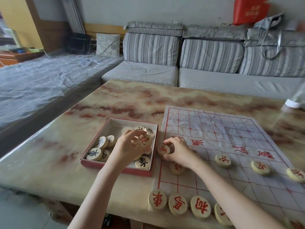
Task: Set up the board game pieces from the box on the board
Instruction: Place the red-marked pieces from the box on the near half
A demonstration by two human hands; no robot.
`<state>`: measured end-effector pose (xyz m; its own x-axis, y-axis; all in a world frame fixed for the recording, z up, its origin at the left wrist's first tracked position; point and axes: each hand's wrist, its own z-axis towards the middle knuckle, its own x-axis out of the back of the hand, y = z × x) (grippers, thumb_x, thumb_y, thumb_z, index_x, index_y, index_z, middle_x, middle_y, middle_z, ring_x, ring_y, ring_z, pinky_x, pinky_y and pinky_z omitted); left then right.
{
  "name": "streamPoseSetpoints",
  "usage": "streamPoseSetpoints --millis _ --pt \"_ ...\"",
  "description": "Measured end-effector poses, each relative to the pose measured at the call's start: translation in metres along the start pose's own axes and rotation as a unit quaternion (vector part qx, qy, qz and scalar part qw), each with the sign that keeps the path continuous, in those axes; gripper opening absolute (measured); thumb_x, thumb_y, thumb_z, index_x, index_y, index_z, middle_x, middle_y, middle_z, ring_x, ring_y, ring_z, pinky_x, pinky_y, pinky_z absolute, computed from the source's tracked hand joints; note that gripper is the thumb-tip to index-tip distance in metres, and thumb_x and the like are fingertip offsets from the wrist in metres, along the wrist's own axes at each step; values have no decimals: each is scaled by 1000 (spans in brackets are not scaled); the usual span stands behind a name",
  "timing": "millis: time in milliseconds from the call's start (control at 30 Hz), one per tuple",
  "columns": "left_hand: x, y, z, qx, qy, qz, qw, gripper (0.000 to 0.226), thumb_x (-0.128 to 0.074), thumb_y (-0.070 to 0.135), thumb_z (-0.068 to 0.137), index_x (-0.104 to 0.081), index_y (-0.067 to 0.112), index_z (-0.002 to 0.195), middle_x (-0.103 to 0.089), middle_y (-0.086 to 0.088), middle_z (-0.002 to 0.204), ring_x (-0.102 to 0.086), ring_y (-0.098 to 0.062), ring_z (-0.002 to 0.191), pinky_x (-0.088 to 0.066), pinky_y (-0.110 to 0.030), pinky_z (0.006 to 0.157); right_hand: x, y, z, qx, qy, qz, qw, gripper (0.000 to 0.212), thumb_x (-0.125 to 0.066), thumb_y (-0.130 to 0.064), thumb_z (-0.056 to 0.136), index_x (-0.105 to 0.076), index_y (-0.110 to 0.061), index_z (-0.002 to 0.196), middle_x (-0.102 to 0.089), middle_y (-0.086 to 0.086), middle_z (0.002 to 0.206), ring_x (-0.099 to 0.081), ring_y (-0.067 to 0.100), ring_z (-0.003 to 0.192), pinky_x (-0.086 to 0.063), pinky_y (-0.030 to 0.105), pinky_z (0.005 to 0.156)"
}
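Note:
A shallow red-edged box (115, 167) sits on the table left of the paper board (231, 139) and holds several wooden discs with black characters. My left hand (130, 146) is inside the box, fingers curled round a red-character disc (145, 140). My right hand (178, 151) pinches another red-character disc (163, 150) at the board's left edge. More red discs stand on the board: one (177, 167) under my right wrist, a rank of three (222, 160) to the right, and a row (178, 204) along the near edge.
The marbled table (123, 100) stretches beyond the box and board. A striped grey sofa (206, 63) runs behind it, with a covered bed (41, 80) to the left. A sleeve (295, 101) of someone else shows at the far right edge.

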<state>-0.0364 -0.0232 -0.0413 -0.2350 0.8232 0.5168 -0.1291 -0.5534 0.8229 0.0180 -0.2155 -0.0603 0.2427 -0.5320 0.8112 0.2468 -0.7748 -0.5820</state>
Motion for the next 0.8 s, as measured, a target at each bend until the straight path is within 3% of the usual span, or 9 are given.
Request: streamPoseSetpoints --millis 133,300,500,667,800 --pt "-5 5 1 -15 -1 18 1000 46 -84 20 60 -65 30 101 -57 6 96 -58 -10 84 -50 -24 80 13 6 -11 11 30 42 999 52 -73 -29 75 -53 -24 124 -49 -4 124 -41 14 120 -35 28 97" --pt "-24 23 1 -43 -22 41 998 47 -83 24 61 -65 28 105 -55 9 97 -56 -9 79 -47 -17 70 42 23 -37 21 55 79 995 43 -68 -24 82 -55 -23 123 -55 -6 117 -47 7 108 -34 11 76" --pt "-64 59 -2 -84 -62 57 993 51 -82 25 63 -63 28 110 -54 9 101 -51 2 80 -39 -1 66 77 52 -73 0 87 94 992 40 -69 -26 81 -57 -22 120 -61 -5 108 -51 6 94 -38 2 71" --pt "-106 87 -8 -104 -118 58 986 52 -81 29 64 -61 27 112 -57 6 106 -57 -5 84 -46 -12 73 97 85 -101 -26 108 100 989 43 -69 -30 82 -55 -24 122 -59 -10 109 -52 4 93 -38 7 69" --pt "-138 106 -15 -120 -147 63 980 52 -80 28 65 -61 25 114 -55 7 108 -53 -1 83 -41 -6 69 114 114 -125 -51 133 111 984 40 -71 -35 79 -56 -28 115 -58 -14 104 -53 5 98 -36 10 70"
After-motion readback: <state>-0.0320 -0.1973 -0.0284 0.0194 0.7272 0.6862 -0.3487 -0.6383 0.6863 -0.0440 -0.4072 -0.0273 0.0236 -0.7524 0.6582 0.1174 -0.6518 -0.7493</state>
